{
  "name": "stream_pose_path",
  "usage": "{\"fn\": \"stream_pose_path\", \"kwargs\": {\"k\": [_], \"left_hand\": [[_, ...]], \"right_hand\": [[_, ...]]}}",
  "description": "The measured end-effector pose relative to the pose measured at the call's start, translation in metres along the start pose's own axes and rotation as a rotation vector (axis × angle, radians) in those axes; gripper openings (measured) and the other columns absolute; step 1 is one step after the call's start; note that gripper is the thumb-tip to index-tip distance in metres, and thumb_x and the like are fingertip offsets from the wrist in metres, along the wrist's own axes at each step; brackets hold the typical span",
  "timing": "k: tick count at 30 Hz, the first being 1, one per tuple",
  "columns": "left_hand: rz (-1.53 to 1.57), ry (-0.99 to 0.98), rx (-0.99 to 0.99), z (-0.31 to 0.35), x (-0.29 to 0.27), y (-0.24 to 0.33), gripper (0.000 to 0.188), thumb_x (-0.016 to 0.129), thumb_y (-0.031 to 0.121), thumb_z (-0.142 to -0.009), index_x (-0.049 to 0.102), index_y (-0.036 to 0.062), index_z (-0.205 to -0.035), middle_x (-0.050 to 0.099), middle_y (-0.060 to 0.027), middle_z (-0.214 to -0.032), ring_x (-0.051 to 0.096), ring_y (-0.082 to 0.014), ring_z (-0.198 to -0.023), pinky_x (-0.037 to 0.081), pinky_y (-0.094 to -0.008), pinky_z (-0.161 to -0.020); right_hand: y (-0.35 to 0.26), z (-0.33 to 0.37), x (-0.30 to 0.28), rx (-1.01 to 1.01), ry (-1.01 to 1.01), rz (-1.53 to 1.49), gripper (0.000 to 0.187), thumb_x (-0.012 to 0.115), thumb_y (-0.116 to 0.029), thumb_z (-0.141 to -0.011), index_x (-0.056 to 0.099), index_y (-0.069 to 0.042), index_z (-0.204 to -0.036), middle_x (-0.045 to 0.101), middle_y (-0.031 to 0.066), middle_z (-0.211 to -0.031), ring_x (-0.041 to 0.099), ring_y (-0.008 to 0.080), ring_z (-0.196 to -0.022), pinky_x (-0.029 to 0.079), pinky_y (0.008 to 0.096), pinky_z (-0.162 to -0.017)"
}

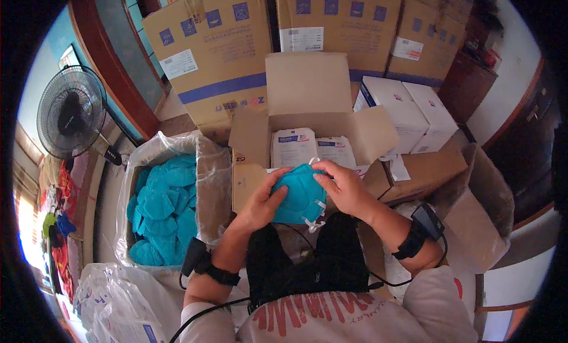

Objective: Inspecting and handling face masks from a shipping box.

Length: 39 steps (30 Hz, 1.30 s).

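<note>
A teal folded face mask (pixel 299 195) with white straps is held up in front of my lap. Around its left edge my left hand (pixel 264 200) is closed, thumb on the face of the mask. My right hand (pixel 340 186) pinches its upper right corner, where a white strap loop sticks up. More strap ends hang from the mask's lower right side. Just beyond my hands stands an open cardboard box (pixel 307 83) with its flaps spread. Inside it are white printed packets (pixel 294 143), their lower parts hidden by the box wall and my hands.
To the left, a plastic-lined box (pixel 213 195) holds a heap of teal masks (pixel 160 207). White cartons (pixel 393 109) sit at the right, near an open cardboard box (pixel 479 225). Large cartons (pixel 213 53) line the back. A fan (pixel 72 109) and a plastic bag (pixel 118 301) are at left.
</note>
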<state>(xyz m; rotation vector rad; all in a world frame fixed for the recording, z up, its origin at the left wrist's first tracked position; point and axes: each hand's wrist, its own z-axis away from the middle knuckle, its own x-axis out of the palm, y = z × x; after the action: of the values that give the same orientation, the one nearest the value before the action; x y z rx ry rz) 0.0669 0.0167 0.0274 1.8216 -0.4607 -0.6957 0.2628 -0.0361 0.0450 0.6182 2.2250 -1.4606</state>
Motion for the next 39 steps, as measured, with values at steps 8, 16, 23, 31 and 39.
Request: {"fn": "stream_pose_path", "kwargs": {"k": [8, 16, 23, 31, 39], "left_hand": [[-0.008, -0.144, -0.055, 0.003, -0.001, 0.010, 0.041, 0.038, 0.004, -0.081, 0.033, 0.0049, -0.121, 0.045, -0.0078, -0.107, 0.043, -0.0152, -0.097, 0.035, -0.0272, -0.084], [-0.016, -0.171, -0.135, 0.004, -0.001, 0.009, 0.044, 0.040, 0.002, -0.079, 0.031, 0.0026, -0.122, 0.042, -0.0058, -0.111, 0.039, -0.0136, -0.102, 0.031, -0.0267, -0.087], [-0.051, -0.005, -0.142, -0.001, 0.009, 0.006, 0.028, 0.044, 0.012, -0.082, 0.043, 0.0028, -0.108, 0.052, -0.0109, -0.088, 0.051, -0.0200, -0.081, 0.040, -0.0325, -0.070], [-0.345, 0.260, -0.134, -0.006, 0.001, -0.004, 0.022, 0.039, 0.019, -0.086, 0.047, 0.0011, -0.095, 0.052, -0.0199, -0.084, 0.052, -0.0343, -0.079, 0.040, -0.0364, -0.068], [-0.231, 0.424, -0.168, -0.011, -0.007, -0.029, 0.029, 0.036, 0.024, -0.087, 0.049, -0.0004, -0.097, 0.054, -0.0172, -0.079, 0.053, -0.0262, -0.075, 0.040, -0.0343, -0.068]], "right_hand": [[-0.013, 0.000, -0.006, -0.378, 0.089, 0.588, 0.044, 0.050, -0.010, -0.074, 0.042, -0.012, -0.117, 0.055, 0.0073, -0.064, 0.054, 0.0237, -0.058, 0.042, 0.0355, -0.056], [-0.014, -0.006, 0.000, -0.316, 0.075, 0.490, 0.038, 0.053, -0.014, -0.075, 0.045, -0.011, -0.112, 0.059, 0.0104, -0.077, 0.056, 0.0265, -0.066, 0.043, 0.0370, -0.056], [-0.007, -0.009, 0.011, -0.280, 0.140, 0.263, 0.032, 0.053, -0.016, -0.076, 0.046, -0.009, -0.107, 0.058, 0.0135, -0.085, 0.056, 0.0311, -0.072, 0.044, 0.0383, -0.059], [0.010, 0.005, 0.028, 0.053, -0.216, -0.409, 0.031, 0.046, -0.026, -0.084, 0.047, 0.000, -0.102, 0.056, 0.0100, -0.089, 0.053, 0.0154, -0.078, 0.042, 0.0288, -0.068], [0.027, 0.016, 0.024, 0.195, -0.621, -0.299, 0.025, 0.043, -0.019, -0.086, 0.046, 0.000, -0.103, 0.052, 0.0027, -0.089, 0.046, 0.0080, -0.080, 0.039, 0.0234, -0.074]]}}
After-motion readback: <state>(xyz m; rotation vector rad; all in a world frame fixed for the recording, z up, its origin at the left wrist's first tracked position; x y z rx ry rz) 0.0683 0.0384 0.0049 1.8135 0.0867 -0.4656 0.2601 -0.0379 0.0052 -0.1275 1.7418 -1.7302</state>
